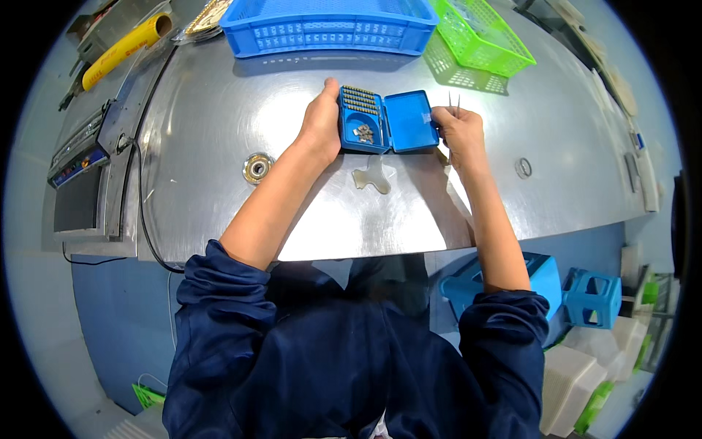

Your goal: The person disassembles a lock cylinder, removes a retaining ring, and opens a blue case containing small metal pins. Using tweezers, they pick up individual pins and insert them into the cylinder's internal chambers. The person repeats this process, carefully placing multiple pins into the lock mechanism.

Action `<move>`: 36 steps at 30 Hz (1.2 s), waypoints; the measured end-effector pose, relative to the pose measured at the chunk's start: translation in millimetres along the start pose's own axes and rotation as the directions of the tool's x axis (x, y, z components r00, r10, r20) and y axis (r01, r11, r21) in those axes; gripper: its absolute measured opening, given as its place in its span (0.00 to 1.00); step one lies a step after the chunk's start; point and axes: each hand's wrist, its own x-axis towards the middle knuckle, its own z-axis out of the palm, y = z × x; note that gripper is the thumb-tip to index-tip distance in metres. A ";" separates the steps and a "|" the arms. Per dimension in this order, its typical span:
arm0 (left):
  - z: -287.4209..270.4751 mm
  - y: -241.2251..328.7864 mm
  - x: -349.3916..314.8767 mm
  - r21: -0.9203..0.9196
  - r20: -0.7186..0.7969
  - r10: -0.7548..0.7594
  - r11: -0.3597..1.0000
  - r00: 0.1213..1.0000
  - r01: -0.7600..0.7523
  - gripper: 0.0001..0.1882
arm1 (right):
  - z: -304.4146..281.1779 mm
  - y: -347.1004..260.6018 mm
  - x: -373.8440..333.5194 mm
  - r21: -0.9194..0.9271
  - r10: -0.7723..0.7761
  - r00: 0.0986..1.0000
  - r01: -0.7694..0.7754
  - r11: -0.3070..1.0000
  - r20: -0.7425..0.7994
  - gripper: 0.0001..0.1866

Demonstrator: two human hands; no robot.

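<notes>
Over the steel table, a small blue plastic case (346, 134) stands with its hinged lid (409, 121) swung out to the right. Rows of tiny metal pieces (360, 99) fill its upper part, and a few loose ones (364, 133) lie in the rounded compartment below. My left hand (320, 123) grips the case by its left side, thumb pointing up. My right hand (461, 133) has closed round thin metal tweezers (454, 101), whose points stick up past the fingers. Those same fingers touch the lid's right edge. An irregular beige piece (374, 177) rests just below the case.
A round metal part (257, 168) lies beside my left forearm, a metal ring (523, 168) right of my right wrist. Blue (329, 36) and green (488, 45) baskets line the far side. At left are a machine (84, 157) with a black cable and a yellow tube (126, 51).
</notes>
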 end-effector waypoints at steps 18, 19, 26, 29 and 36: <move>-1.0 -17.4 -48.2 0.848 0.281 0.639 0.183 0.716 -0.497 0.29 | -14.2 13.0 0.7 -0.372 -0.082 0.996 0.061 0.926 -0.039 0.13; -4.5 -15.7 -66.2 0.803 0.383 0.590 0.168 0.711 -0.572 0.26 | -16.1 18.5 1.4 -0.424 -0.149 0.988 0.118 0.898 -0.039 0.14; -23.6 -65.6 -123.9 0.814 0.561 0.396 -0.109 0.726 -0.570 0.27 | -3.7 -5.0 -95.2 -0.584 -0.425 0.891 0.431 0.688 0.156 0.15; -21.5 -81.2 -134.3 0.726 0.671 0.270 -0.054 0.690 -0.685 0.30 | 10.8 14.1 -130.4 -0.715 -0.443 0.845 0.507 0.482 0.300 0.12; 2.2 -116.0 -145.1 0.631 0.748 0.258 0.011 0.612 -0.776 0.33 | -37.2 32.2 -158.6 -0.677 -0.414 0.887 0.435 0.594 0.206 0.18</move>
